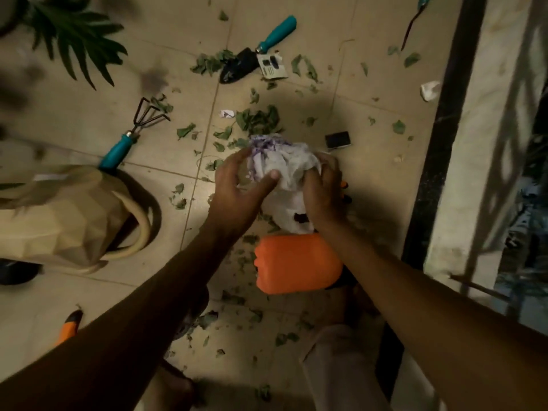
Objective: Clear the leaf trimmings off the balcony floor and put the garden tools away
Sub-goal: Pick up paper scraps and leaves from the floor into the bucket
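Two bare forearms reach from the bottom edge out over the tiled floor (89,114). They pass on both sides of an orange jug (298,264) that lies on its side. Just beyond the jug, both hands hold a crumpled white bag (284,164) with purple print. The left hand (237,188) grips the bag's left side, with the thumb pressed on the front and the fingers curved behind. The right hand (321,192) is curled round its right side. The lower part of the bag hangs down to the jug.

Leaf trimmings (258,118) lie scattered all around the jug, and the thickest heap is just beyond the bag. Far beyond the jug lies a trowel (258,50) with a teal handle, its blade touching some leaves. Beyond the jug and to the left lies a hand rake (133,134) with the same teal handle. A third tool (413,23) lies far beyond and to the right, near the dark door frame. To the left of the jug stands a beige watering can (68,221). An orange and black tool (71,323), partly hidden by the left arm, lies nearer than the jug, to the left.
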Demonstrator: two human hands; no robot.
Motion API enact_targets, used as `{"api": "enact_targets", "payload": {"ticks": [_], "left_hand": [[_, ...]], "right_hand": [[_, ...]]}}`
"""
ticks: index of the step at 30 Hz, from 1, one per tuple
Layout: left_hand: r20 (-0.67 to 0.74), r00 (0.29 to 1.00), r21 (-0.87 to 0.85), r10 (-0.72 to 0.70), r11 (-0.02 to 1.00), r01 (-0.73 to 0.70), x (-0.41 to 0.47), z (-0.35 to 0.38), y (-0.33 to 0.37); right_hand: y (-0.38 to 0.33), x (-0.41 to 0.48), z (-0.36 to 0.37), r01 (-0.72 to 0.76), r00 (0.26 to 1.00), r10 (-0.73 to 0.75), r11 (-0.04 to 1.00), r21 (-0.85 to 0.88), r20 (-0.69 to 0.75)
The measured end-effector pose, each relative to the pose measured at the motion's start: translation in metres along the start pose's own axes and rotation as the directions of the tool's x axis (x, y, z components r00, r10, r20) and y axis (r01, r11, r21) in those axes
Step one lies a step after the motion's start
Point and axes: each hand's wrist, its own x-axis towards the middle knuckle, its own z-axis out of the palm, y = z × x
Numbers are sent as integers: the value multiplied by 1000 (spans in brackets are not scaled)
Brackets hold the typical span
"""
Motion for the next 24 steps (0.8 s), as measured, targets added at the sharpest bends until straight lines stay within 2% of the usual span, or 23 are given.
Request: {"api": "enact_targets", "payload": {"ticks": [2, 4, 6, 8, 10, 12, 14, 16, 17, 19, 20, 22, 24], "left_hand": [[108, 994, -115, 14, 993, -2, 10, 3, 13], [153, 985, -232, -79, 966, 113, 15, 8, 16], [132, 976, -342, -175, 916, 211, 15, 11, 11], [80, 979, -410, -189, 889, 205, 12, 9, 3], [6, 989, -423, -145, 896, 134, 7, 5, -7], [-91, 988, -423, -128, 903, 78, 1, -1, -16], [-192, 967, -423, -166, 903, 71, -4, -8, -23], [-262, 937, -432, -230, 896, 99, -8, -12, -23], [-293, 918, -439, -266, 891, 118, -8, -16, -24], [-320, 895, -477, -310, 869, 130, -6, -23, -26], [-321, 890, -521, -324, 845, 120, -3, -27, -26], [-191, 899, -668, -393, 724, 174, -2, -36, -24], [12, 902, -722, -432, 621, 307, -5, -43, -21]], "right_hand": [[-4, -5, 0, -172, 979, 151, 972, 162, 134], [-4, -10, 3, -339, 927, 276, 907, 251, 253], [-2, -18, 12, -383, 905, 294, 877, 291, 306], [-4, -25, 22, -367, 924, 321, 897, 246, 210], [-3, -31, 28, -289, 956, 273, 941, 175, 110], [-3, -37, 35, -131, 983, 120, 989, 70, 139], [-5, -47, 43, -3, 977, 39, 986, -169, 212], [-12, -59, 52, 56, 968, 39, 928, -369, 247], [-15, -64, 56, 44, 963, 71, 910, -412, 261], [-23, -71, 66, -108, 908, 251, 913, -393, 335], [-28, -72, 71, -228, 848, 354, 915, -332, 394], [-36, -73, 82, -442, 730, 464, 880, -171, 502], [-28, -67, 89, -517, 714, 480, 852, -78, 510]]}}
